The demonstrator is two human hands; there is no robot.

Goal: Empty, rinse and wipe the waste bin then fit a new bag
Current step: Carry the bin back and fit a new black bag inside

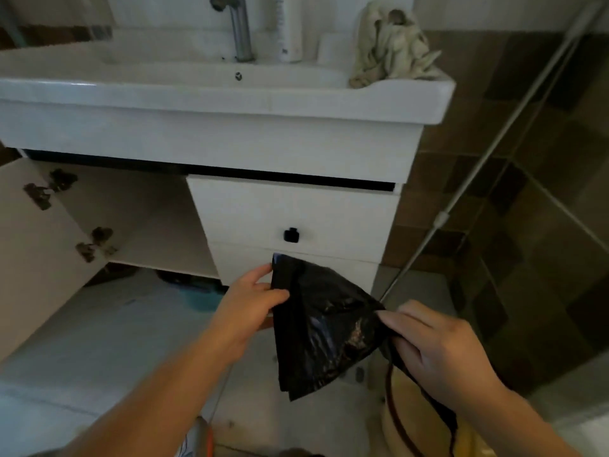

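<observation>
- While pinched at its left edge by left hand (253, 296) and at its right corner by right hand (435, 344), black bin bag (323, 324) hanging folded at lower centre of frame, in front of vanity drawer (293, 219).
- Likely to tear if tugged apart too hard (thin film, layers clinging together).
- Could slip from either pinch and drop to pale floor tiles (82, 341).
- Waste bin (395, 423) only partly seen at lower right, under right wrist.
- Upper frame: white sink (230, 94) with tap (239, 28), crumpled cloth (392, 51) on its right corner; cupboard door (36, 242) open at left; brown wall tiles (527, 192) at right.
</observation>
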